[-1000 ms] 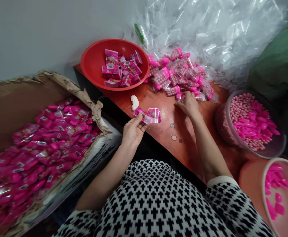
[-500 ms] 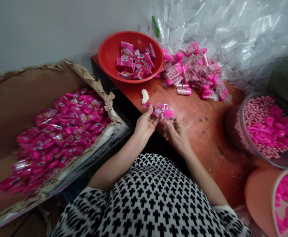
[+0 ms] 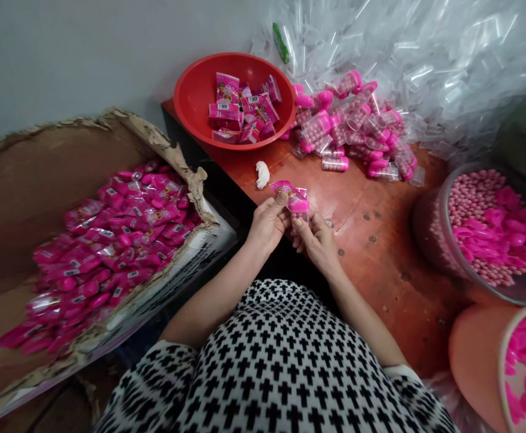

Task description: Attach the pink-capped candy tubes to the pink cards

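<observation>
At the table's near edge my two hands work close together. My left hand (image 3: 266, 226) is closed on a printed pink wrapper (image 3: 282, 187), its thumb pressing on the near end. Pinched in the fingers of my right hand (image 3: 317, 242) is a clear candy tube (image 3: 299, 211) with pink balls and a bright pink cap, pointing away from me. The cap end meets the wrapper beside my left fingers; whether it is inside the wrapper I cannot tell. Just beyond the wrapper lies a white lump (image 3: 263, 175) on the table.
A red bowl (image 3: 186, 123) holds several pink packets. Filled tubes (image 3: 357, 126) lie heaped before a pile of clear empty tubes (image 3: 425, 66). At right stand a tub of pink balls (image 3: 447, 240) and a peach bucket (image 3: 474, 355). A torn carton (image 3: 186, 252) of wrapped packets is left.
My right hand has moved slightly left with the tube, bringing it against my left fingers. The tube now stands more upright in view, and the wrapper has turned to show its printed face.
</observation>
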